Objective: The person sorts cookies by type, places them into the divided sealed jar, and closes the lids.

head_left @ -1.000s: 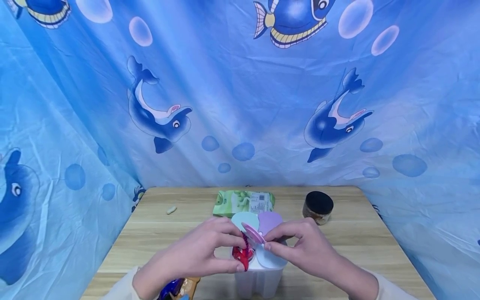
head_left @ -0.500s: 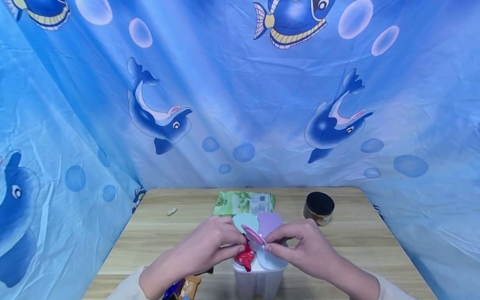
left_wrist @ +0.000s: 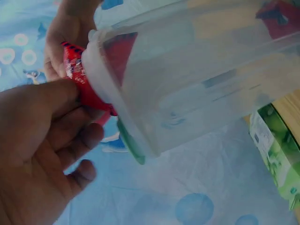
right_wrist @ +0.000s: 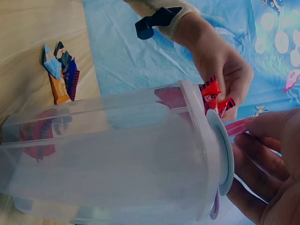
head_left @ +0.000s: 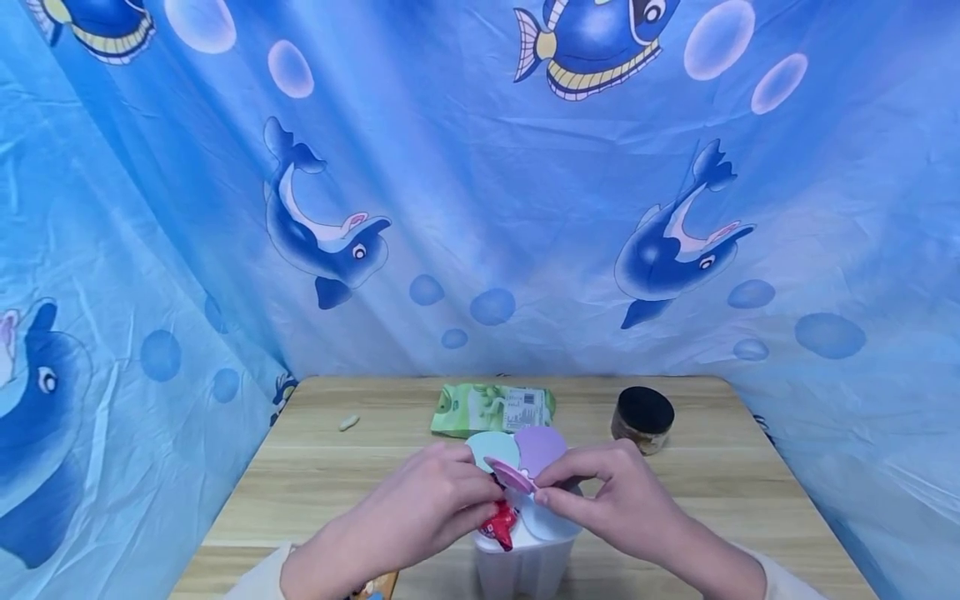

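A tall translucent plastic container (head_left: 521,571) stands on the table, topped with round mint (head_left: 489,448), purple (head_left: 542,450), pale blue (head_left: 551,523) and pink flap lids. My right hand (head_left: 626,504) pinches the edge of the pink lid (head_left: 510,476) and keeps it tilted up. At the opening beneath it, my left hand (head_left: 431,508) grips a red wrapped snack (head_left: 501,525) between thumb and fingers. The left wrist view shows red wrapper (left_wrist: 119,54) through the wall just below the rim. Another red packet (right_wrist: 37,136) lies at the container's bottom in the right wrist view.
Behind the container lies a green snack bag (head_left: 491,410). A jar with a black lid (head_left: 645,408) stands at the back right, and a small pale piece (head_left: 348,422) lies back left. Several wrapped snacks (right_wrist: 61,77) lie near the left forearm.
My left thumb has moved up from the packet's lower end to close beside the fingers, and the packet has shifted slightly. The right hand still holds the pink lid raised.
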Demonstrator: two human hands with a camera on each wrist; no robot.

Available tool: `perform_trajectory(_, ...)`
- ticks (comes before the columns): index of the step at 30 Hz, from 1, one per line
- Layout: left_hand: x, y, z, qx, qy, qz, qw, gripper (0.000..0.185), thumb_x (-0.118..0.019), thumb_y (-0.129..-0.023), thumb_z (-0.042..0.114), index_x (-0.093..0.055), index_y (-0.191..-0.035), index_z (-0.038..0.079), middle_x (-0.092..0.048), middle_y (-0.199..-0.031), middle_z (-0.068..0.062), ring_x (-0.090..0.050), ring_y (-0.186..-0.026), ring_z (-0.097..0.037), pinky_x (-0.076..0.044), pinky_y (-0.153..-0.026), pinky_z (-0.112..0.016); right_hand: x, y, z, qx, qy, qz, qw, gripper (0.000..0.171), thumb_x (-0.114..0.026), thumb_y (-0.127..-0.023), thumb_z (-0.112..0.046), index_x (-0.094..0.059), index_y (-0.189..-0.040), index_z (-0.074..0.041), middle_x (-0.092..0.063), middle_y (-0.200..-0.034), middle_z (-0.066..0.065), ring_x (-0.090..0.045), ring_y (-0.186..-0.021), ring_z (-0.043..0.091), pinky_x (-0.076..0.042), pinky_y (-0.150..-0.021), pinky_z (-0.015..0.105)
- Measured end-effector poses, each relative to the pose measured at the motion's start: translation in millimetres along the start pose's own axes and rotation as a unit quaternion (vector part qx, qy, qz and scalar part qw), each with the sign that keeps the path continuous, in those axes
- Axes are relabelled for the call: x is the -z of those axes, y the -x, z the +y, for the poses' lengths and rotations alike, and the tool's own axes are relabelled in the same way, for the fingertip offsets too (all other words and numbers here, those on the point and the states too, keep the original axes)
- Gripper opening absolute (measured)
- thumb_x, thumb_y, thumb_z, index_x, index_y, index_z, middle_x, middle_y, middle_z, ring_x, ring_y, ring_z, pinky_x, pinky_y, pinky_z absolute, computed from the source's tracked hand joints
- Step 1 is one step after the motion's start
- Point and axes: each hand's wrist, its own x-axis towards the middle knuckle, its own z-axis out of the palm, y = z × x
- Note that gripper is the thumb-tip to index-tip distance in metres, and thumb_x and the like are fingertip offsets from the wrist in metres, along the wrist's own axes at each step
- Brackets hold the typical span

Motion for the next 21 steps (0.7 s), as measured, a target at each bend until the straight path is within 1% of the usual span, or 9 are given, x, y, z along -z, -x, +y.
perform_trajectory(3,0.4,0.4,1.6,0.033,0.054,-0.01,0.9979,0.022,-0.071,-0.096,0.045,-0.077,-0.109,0.028,-0.071,-0.104,0.023,-0.058,-0.095,0.002,-0.05,-0.088,-0.025,1,2,1,-0.004,0.003,0.0,1.0,0.014,-0.081,-0.089,-0.013,-0.081,-0.095,-0.025,-0.076,-0.089,-0.017,-0.072,-0.077,0.004,-0.058,-0.062,0.027)
perform_trajectory(5,0.2,-0.1,1.8,0.042,0.075,-0.011,0.9962,0.027,-0.073,-0.093,0.049,-0.077,-0.11,0.028,-0.071,-0.106,0.023,-0.059,-0.096,0.003,-0.051,-0.087,-0.025,1,2,1,-0.004,0.005,0.001,1.0,0.013,-0.081,-0.089,-0.014,-0.081,-0.096,-0.025,-0.076,-0.089,-0.017,-0.072,-0.077,0.003,-0.059,-0.063,0.027)
perform_trajectory(6,0.0,-0.7,1.3,0.045,0.076,-0.011,0.9961,0.028,-0.075,-0.092,0.049,-0.077,-0.11,0.028,-0.071,-0.106,0.022,-0.059,-0.097,0.003,-0.051,-0.087,-0.025,1,2,1,-0.001,0.007,0.003,1.0,0.013,-0.081,-0.089,-0.013,-0.081,-0.095,-0.025,-0.076,-0.089,-0.017,-0.071,-0.076,0.003,-0.059,-0.064,0.027)
perform_trajectory(8,0.8,-0.3,-0.2,0.048,0.071,-0.013,0.9963,0.027,-0.079,-0.089,0.045,-0.078,-0.11,0.028,-0.072,-0.106,0.021,-0.06,-0.098,0.002,-0.052,-0.087,-0.026,0,0,1,0.005,0.01,0.006,1.0,0.012,-0.081,-0.089,-0.013,-0.081,-0.095,-0.024,-0.076,-0.089,-0.016,-0.071,-0.076,0.003,-0.059,-0.066,0.027)
perform_trajectory(10,2.1,-0.1,-3.0,0.048,0.062,-0.017,0.9968,0.025,-0.079,-0.09,0.04,-0.078,-0.111,0.027,-0.073,-0.107,0.019,-0.061,-0.099,0.0,-0.052,-0.087,-0.026,-1,-1,1,0.012,0.015,0.009,1.0,0.011,-0.081,-0.089,-0.013,-0.081,-0.095,-0.023,-0.077,-0.089,-0.014,-0.071,-0.076,0.002,-0.059,-0.067,0.025)
perform_trajectory(13,4.3,0.7,-8.2,0.047,0.048,-0.031,0.9972,0.023,-0.077,-0.093,0.037,-0.078,-0.113,0.027,-0.073,-0.11,0.018,-0.06,-0.102,-0.002,-0.052,-0.088,-0.028,-3,-2,1,0.018,0.026,0.013,0.999,0.01,-0.082,-0.088,-0.013,-0.082,-0.094,-0.021,-0.077,-0.089,-0.012,-0.07,-0.077,0.001,-0.057,-0.064,0.021)
perform_trajectory(17,5.5,0.7,-11.6,0.043,0.034,-0.052,0.9971,0.02,-0.072,-0.097,0.036,-0.076,-0.115,0.028,-0.071,-0.114,0.018,-0.054,-0.102,-0.003,-0.048,-0.088,-0.027,-3,-3,0,0.019,0.036,0.01,0.999,0.009,-0.082,-0.088,-0.013,-0.082,-0.093,-0.02,-0.078,-0.088,-0.011,-0.07,-0.077,0.0,-0.054,-0.06,0.019)
perform_trajectory(21,5.3,-2.0,-9.4,0.036,0.014,-0.066,0.9971,0.021,-0.068,-0.1,0.036,-0.075,-0.117,0.028,-0.07,-0.115,0.019,-0.052,-0.1,-0.004,-0.045,-0.089,-0.028,-2,-4,-1,0.023,0.038,0.002,0.999,0.008,-0.081,-0.089,-0.012,-0.081,-0.093,-0.019,-0.078,-0.087,-0.01,-0.07,-0.077,0.0,-0.057,-0.064,0.019)
